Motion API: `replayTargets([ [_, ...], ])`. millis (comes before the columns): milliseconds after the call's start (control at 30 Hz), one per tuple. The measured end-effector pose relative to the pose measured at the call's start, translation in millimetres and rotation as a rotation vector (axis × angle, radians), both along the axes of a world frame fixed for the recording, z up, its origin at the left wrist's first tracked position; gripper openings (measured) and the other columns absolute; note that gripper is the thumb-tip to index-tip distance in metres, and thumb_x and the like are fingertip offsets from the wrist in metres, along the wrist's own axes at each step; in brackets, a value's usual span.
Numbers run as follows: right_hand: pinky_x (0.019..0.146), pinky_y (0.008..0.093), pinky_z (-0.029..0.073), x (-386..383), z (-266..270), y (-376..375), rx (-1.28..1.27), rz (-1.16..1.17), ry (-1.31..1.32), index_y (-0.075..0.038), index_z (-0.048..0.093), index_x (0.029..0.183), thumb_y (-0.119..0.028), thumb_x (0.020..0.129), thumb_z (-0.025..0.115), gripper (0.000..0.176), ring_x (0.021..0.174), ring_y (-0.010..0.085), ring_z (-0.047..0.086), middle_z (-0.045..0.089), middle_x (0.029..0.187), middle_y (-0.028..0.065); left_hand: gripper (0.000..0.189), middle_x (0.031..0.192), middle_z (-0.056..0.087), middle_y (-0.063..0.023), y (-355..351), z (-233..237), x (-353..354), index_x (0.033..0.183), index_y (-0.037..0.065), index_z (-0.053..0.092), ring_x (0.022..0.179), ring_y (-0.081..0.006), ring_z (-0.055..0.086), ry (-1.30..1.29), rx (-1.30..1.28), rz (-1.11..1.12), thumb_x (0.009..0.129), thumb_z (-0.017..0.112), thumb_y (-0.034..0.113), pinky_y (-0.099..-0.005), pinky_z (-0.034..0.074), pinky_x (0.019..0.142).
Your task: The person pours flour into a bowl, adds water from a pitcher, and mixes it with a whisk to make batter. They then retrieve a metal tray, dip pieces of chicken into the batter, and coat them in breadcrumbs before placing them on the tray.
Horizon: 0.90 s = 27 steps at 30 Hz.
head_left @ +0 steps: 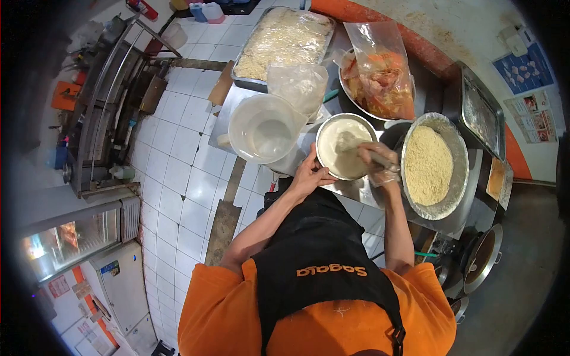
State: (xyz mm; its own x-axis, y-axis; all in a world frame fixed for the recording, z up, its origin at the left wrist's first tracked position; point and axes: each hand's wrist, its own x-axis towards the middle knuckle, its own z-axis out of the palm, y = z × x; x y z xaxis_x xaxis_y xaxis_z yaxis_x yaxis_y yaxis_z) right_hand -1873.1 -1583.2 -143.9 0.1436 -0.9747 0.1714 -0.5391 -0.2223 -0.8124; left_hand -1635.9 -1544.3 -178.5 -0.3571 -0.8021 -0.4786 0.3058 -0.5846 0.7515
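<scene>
A metal bowl [321,126] of pale, creamy batter [338,132] sits at the near edge of the metal table. My left hand [309,176] steadies it, fingers curled against its near left side. My right hand [380,166], in what looks like a clear plastic glove, is closed around the handle of a whisk [351,142]. The whisk's head dips into the batter and is partly blurred. Left of the bowl stands a translucent plastic jug [240,127] with clear liquid inside. On the right is a large metal basin [462,178] of yellowish, crumbly flour [424,166].
Behind the bowl, a basin of raw meat [356,89] has a clear plastic bag [374,41] over it. A wrapped tray [285,41] of floury pieces lies back left. A deep metal pan [481,110] stands against the wall, and a large pot [484,258] sits lower right.
</scene>
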Motion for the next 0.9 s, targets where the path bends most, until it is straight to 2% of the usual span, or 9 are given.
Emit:
replayTargets([
  [100, 0.068, 0.0337, 0.054, -13, 1, 4, 0.112, 0.141, -0.163, -0.003, 0.073, 0.089, -0.012, 0.085, 0.074, 0.010, 0.072, 0.0209, 0.069, 0.071, 0.079, 0.0102, 0.085, 0.115, 0.056, -0.0173, -8, 13, 6, 0.157, 0.019, -0.006, 0.095, -0.0278, 0.069, -0.047, 0.006, -0.005, 0.097, 0.051, -0.002, -0.0389, 0.061, 0.085],
  [167, 0.070, 0.0338, 0.055, -14, 12, -7, 0.291, -0.115, -0.134, -0.004, 0.073, 0.091, -0.012, 0.085, 0.073, 0.010, 0.074, 0.0218, 0.069, 0.072, 0.081, 0.0099, 0.086, 0.114, 0.057, -0.0169, -9, 14, 7, 0.157, 0.019, -0.005, 0.096, -0.0278, 0.069, -0.030, 0.002, -0.028, 0.096, 0.051, -0.003, -0.0386, 0.061, 0.084],
  [233, 0.074, 0.0333, 0.054, 7, 12, 0, -0.091, 0.040, -0.024, -0.003, 0.073, 0.091, -0.017, 0.086, 0.073, 0.015, 0.079, 0.0224, 0.069, 0.073, 0.089, 0.0119, 0.086, 0.112, 0.058, -0.0166, -8, 8, 6, 0.157, 0.019, -0.005, 0.095, -0.0283, 0.069, -0.037, -0.017, -0.039, 0.096, 0.050, -0.004, -0.0384, 0.061, 0.083],
  [300, 0.076, 0.0340, 0.054, 2, 7, 17, 0.101, 0.101, 0.149, -0.004, 0.073, 0.093, -0.020, 0.086, 0.073, 0.018, 0.082, 0.0225, 0.069, 0.073, 0.094, 0.0126, 0.087, 0.111, 0.059, -0.0176, -16, 7, 10, 0.157, 0.020, -0.005, 0.093, -0.0290, 0.070, -0.084, -0.032, -0.062, 0.096, 0.051, -0.004, -0.0386, 0.061, 0.082],
  [367, 0.076, 0.0356, 0.055, -21, 7, 17, 0.348, -0.044, -0.173, -0.004, 0.073, 0.095, -0.021, 0.085, 0.074, 0.019, 0.080, 0.0229, 0.070, 0.072, 0.095, 0.0147, 0.087, 0.112, 0.060, -0.0183, -12, 12, 13, 0.157, 0.021, -0.005, 0.091, -0.0292, 0.071, -0.031, 0.008, -0.056, 0.095, 0.051, -0.005, -0.0390, 0.062, 0.081],
  [567, 0.070, 0.0374, 0.054, -6, -5, 26, -0.059, 0.069, -0.047, -0.005, 0.073, 0.090, -0.017, 0.081, 0.075, 0.014, 0.077, 0.0298, 0.069, 0.070, 0.080, 0.0148, 0.087, 0.109, 0.060, -0.0173, -24, 11, 16, 0.158, 0.023, -0.003, 0.088, -0.0283, 0.071, -0.039, 0.006, -0.098, 0.095, 0.052, -0.004, -0.0385, 0.062, 0.079],
  [633, 0.071, 0.0371, 0.055, -19, -1, 12, 0.196, -0.090, 0.139, -0.005, 0.074, 0.093, -0.013, 0.079, 0.075, 0.016, 0.077, 0.0293, 0.069, 0.071, 0.081, 0.0147, 0.088, 0.107, 0.061, -0.0167, -21, 9, 18, 0.158, 0.022, -0.003, 0.088, -0.0279, 0.071, -0.112, 0.008, -0.118, 0.095, 0.052, -0.004, -0.0378, 0.062, 0.078],
  [700, 0.072, 0.0369, 0.055, -3, -21, 15, -0.273, 0.001, 0.130, -0.005, 0.073, 0.097, -0.009, 0.079, 0.073, 0.018, 0.077, 0.0287, 0.070, 0.071, 0.082, 0.0139, 0.088, 0.105, 0.062, -0.0164, -25, 8, 18, 0.157, 0.022, -0.004, 0.086, -0.0275, 0.071, -0.082, -0.005, -0.080, 0.095, 0.052, -0.004, -0.0370, 0.062, 0.076],
  [900, 0.069, 0.0332, 0.055, 2, 9, 23, 0.015, -0.255, -0.047, -0.004, 0.074, 0.093, -0.012, 0.085, 0.070, 0.012, 0.075, 0.0225, 0.070, 0.073, 0.086, 0.0107, 0.087, 0.103, 0.064, -0.0165, -28, 7, 17, 0.157, 0.021, -0.003, 0.083, -0.0265, 0.072, -0.151, 0.001, -0.137, 0.094, 0.052, -0.004, -0.0359, 0.063, 0.073],
])
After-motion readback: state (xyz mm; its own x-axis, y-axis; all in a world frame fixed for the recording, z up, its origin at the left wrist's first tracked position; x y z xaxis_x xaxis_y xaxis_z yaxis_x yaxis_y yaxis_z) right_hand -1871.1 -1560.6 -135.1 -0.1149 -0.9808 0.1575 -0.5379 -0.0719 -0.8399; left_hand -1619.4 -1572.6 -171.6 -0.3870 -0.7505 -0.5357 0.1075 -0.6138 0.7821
